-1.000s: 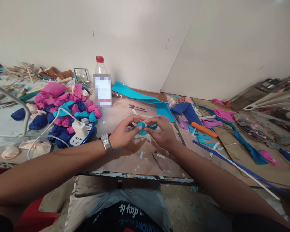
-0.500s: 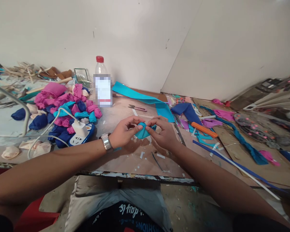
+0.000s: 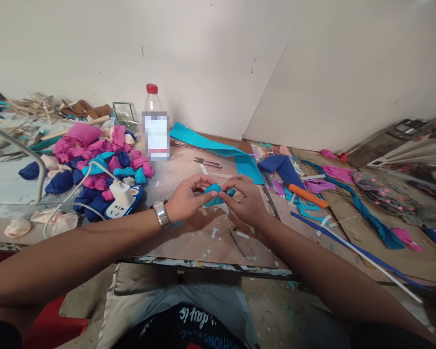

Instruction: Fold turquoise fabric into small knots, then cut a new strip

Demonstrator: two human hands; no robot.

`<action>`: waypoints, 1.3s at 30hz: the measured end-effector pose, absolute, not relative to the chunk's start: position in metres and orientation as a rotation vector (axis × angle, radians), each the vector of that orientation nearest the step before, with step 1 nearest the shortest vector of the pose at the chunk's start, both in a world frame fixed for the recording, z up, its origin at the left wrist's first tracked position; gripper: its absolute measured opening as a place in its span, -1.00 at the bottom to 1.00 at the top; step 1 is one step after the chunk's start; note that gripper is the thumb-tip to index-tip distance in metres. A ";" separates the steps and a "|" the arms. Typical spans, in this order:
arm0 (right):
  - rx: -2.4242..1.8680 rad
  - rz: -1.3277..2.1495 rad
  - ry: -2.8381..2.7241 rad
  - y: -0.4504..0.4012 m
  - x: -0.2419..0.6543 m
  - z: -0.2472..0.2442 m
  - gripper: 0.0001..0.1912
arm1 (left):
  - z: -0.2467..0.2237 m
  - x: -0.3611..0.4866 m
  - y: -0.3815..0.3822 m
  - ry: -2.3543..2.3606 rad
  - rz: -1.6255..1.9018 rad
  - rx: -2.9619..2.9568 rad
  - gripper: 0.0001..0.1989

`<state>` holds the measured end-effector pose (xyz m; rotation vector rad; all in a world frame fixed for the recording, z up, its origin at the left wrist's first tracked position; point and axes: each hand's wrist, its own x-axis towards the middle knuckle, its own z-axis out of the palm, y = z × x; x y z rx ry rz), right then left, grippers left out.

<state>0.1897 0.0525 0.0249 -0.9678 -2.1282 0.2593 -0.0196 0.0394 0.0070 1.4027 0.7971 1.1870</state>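
Between both hands, just above the table, is a small piece of turquoise fabric [image 3: 212, 199], gathered into folds. My left hand [image 3: 189, 198] pinches its left side with thumb and fingers. My right hand [image 3: 244, 199] grips the right side, its thumb and forefinger meeting my left thumb near the top. Part of the fabric is hidden behind the fingers. Beyond the hands lie small thread snips [image 3: 208, 162] and a long turquoise fabric strip [image 3: 207, 143]. Paper scraps [image 3: 242, 234] and a thin dark strip [image 3: 237, 242] rest below the hands.
At left, bunched pink, blue and cream fabric pieces [image 3: 80, 135] crowd a power strip [image 3: 120, 209] with a white cable. A red-capped bottle [image 3: 153, 104] stands near the wall. To the right are an orange utility knife [image 3: 308, 196], blue strips and a white stick [image 3: 378, 266].
My thumbs have drawn closer together, and the fabric looks more folded and less spread below them. The view has shifted very slightly.
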 end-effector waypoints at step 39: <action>-0.921 0.166 -2.128 0.051 0.189 0.027 -0.74 | 0.007 -0.025 0.037 0.843 1.126 1.801 -0.56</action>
